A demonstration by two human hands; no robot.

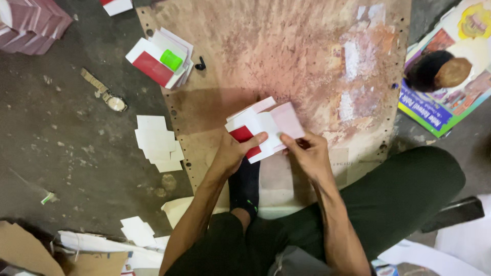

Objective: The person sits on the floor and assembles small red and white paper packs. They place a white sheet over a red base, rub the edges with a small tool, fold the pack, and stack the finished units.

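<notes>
Head cam, looking straight down: the left hand [232,153] has its thumb pressed on a small stack of white-and-red cards [255,130], pinning it flat. The right hand [307,153] pinches the pale pink top flap [287,120], probably so it peels up clean. All near the middle of the worn brown board [286,56]. More loose white cards [156,143] lie just off the board's left edge, by a wristwatch [113,101].

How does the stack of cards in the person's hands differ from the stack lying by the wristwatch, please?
The held stack is gripped by the left hand and right hand above the board; the floor stack lies untouched on the floor. The held stack shows red and pink; the floor stack looks plain white. Both are small, loosely fanned cards.
</notes>
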